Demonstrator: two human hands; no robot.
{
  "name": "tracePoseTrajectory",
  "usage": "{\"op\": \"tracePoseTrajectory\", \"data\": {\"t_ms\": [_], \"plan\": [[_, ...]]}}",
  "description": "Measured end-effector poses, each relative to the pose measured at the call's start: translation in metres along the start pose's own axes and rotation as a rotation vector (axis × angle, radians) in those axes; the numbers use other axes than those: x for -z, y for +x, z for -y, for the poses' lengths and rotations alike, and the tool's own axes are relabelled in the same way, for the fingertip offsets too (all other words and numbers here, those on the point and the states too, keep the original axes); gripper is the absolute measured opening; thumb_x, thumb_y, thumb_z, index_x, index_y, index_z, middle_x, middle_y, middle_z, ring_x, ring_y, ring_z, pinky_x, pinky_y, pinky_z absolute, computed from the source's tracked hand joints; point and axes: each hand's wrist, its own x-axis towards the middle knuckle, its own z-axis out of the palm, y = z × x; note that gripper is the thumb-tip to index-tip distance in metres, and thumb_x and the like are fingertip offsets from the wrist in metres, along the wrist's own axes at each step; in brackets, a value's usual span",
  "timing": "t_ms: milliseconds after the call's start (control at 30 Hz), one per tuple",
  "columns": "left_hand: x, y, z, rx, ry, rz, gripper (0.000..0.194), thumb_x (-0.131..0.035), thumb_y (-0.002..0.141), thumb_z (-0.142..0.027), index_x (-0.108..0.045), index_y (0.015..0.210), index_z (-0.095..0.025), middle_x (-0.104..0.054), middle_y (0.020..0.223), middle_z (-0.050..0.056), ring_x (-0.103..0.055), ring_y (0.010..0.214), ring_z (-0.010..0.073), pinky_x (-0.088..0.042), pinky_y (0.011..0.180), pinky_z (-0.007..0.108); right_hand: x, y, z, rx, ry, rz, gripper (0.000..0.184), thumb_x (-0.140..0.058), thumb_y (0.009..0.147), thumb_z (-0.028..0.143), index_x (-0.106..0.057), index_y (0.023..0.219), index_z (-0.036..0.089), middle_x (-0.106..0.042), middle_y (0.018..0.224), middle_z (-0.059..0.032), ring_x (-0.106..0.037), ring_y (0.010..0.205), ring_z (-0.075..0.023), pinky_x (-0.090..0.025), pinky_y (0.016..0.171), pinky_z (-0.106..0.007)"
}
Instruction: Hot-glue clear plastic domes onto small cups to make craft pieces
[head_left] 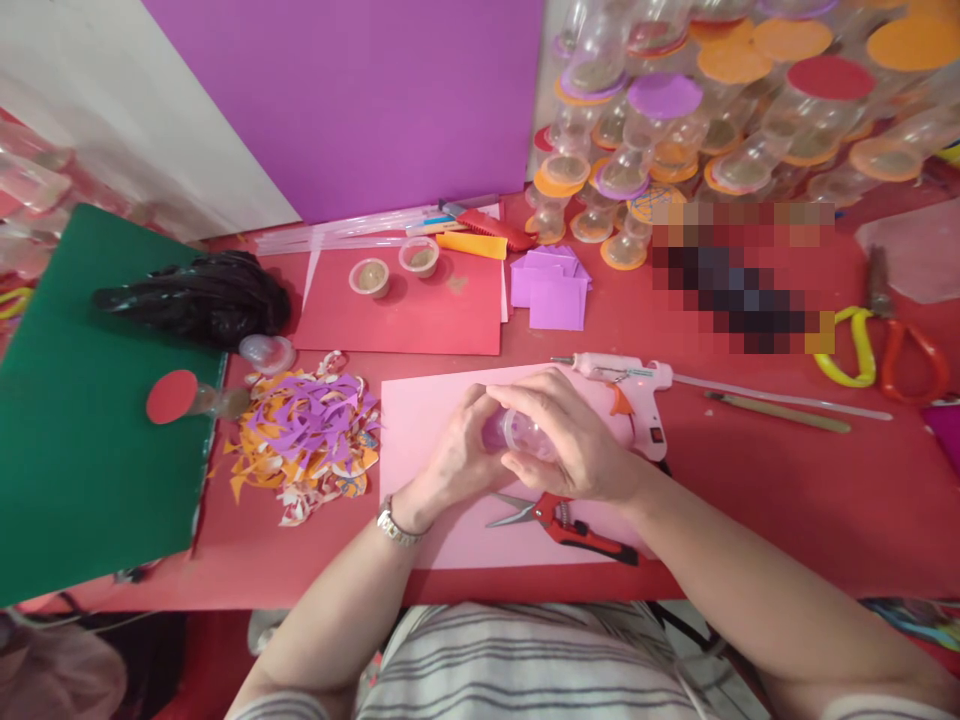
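Between my two hands is a small clear plastic cup [531, 434], held above a pink sheet [450, 535]. My left hand [469, 440] curls round its left side, where a purple patch shows through. Fingers of my right hand [574, 435] wrap over the cup's right side. What lies inside the cup is hard to make out. Just below my hands, red-handled pruning shears [577, 530] rest on the pink sheet with their blades apart. A pink hot glue gun [619, 375] lies beyond my right hand, partly covered by it.
Paper scraps [311, 430] are heaped at left beside a green board [105, 450]. Two small filled cups [370, 278] stand on a red sheet [405, 330], near purple paper squares [556, 300]. Stacked clear cup pieces [675, 110] fill the back right; large scissors [885, 340] lie right.
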Motion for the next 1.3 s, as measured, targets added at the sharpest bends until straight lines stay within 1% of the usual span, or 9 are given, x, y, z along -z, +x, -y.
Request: {"op": "tracePoseTrajectory", "data": {"t_ms": [133,233,333,467,600,733,867,1000,1300], "plan": [[0.002,0.002,-0.002,-0.004,-0.013,0.003,0.043,-0.076,0.075,-0.027,-0.060,0.114,-0.019,-0.063,0.106,0.008,-0.063,0.096,0.0228,-0.055,0.083,0.038,0.004,-0.002,0.000,-0.001,-0.014,0.004,0.071,-0.044,0.096,0.060,-0.029,0.155,0.023,-0.057,0.127,-0.0137,-0.056,0.117,-0.0276,-0.052,0.097,-0.048],[0.003,0.002,-0.004,-0.002,-0.027,-0.024,0.037,-0.076,0.076,-0.028,-0.060,0.108,-0.019,-0.062,0.102,0.007,-0.062,0.090,0.0201,-0.054,0.079,0.034,0.005,-0.005,0.000,-0.044,-0.017,-0.037,0.080,-0.047,0.093,0.066,-0.025,0.156,0.024,-0.056,0.130,-0.0140,-0.056,0.118,-0.0288,-0.054,0.096,-0.048],[0.003,0.002,-0.004,-0.036,-0.045,-0.066,0.037,-0.077,0.078,-0.031,-0.059,0.108,-0.019,-0.061,0.101,0.006,-0.061,0.089,0.0193,-0.053,0.079,0.034,0.005,-0.007,0.000,-0.063,-0.031,-0.047,0.075,-0.058,0.091,0.057,-0.030,0.153,0.025,-0.059,0.128,-0.0125,-0.059,0.114,-0.0287,-0.054,0.094,-0.048],[0.003,0.001,-0.003,-0.060,-0.047,-0.036,0.045,-0.078,0.076,-0.034,-0.056,0.113,-0.019,-0.062,0.107,0.008,-0.061,0.097,0.0216,-0.053,0.084,0.035,0.007,-0.006,0.000,-0.045,-0.065,-0.037,0.067,-0.064,0.089,0.043,-0.038,0.148,0.024,-0.064,0.122,-0.0110,-0.061,0.109,-0.0283,-0.053,0.093,-0.049],[0.004,0.001,-0.003,-0.058,-0.039,-0.003,0.034,-0.072,0.079,-0.031,-0.057,0.107,-0.017,-0.063,0.102,0.007,-0.061,0.088,0.0190,-0.052,0.080,0.035,0.009,-0.004,0.001,-0.009,-0.053,-0.016,0.065,-0.059,0.091,0.042,-0.039,0.148,0.021,-0.065,0.120,-0.0114,-0.062,0.109,-0.0276,-0.052,0.093,-0.048],[0.002,0.002,-0.002,-0.057,-0.066,0.062,0.022,-0.067,0.080,-0.029,-0.059,0.095,-0.016,-0.064,0.094,0.007,-0.061,0.082,0.0181,-0.053,0.075,0.033,0.009,-0.003,0.004,-0.014,-0.028,0.039,0.066,-0.054,0.093,0.044,-0.035,0.152,0.022,-0.066,0.121,-0.0110,-0.061,0.110,-0.0279,-0.053,0.094,-0.049],[-0.004,0.002,0.000,-0.093,-0.112,-0.006,0.025,-0.065,0.082,-0.033,-0.060,0.100,-0.017,-0.066,0.097,0.008,-0.063,0.086,0.0191,-0.055,0.079,0.035,0.010,-0.001,0.007,-0.016,-0.023,0.061,0.067,-0.054,0.094,0.044,-0.032,0.154,0.023,-0.065,0.123,-0.0114,-0.061,0.112,-0.0278,-0.054,0.094,-0.048],[-0.007,0.000,0.002,-0.102,-0.119,-0.052,0.025,-0.066,0.083,-0.032,-0.059,0.101,-0.015,-0.065,0.101,0.009,-0.064,0.087,0.0186,-0.056,0.080,0.035,0.010,0.001,0.008,-0.010,-0.018,0.059,0.067,-0.054,0.094,0.044,-0.033,0.153,0.022,-0.065,0.124,-0.0115,-0.061,0.112,-0.0275,-0.054,0.094,-0.047],[-0.007,-0.002,0.000,-0.073,-0.133,-0.044,0.029,-0.070,0.081,-0.027,-0.059,0.105,-0.015,-0.065,0.105,0.010,-0.065,0.093,0.0202,-0.057,0.084,0.037,0.009,0.002,0.008,-0.023,-0.036,0.075,0.066,-0.052,0.095,0.043,-0.031,0.154,0.023,-0.065,0.124,-0.0108,-0.063,0.113,-0.0275,-0.055,0.093,-0.047]]}}
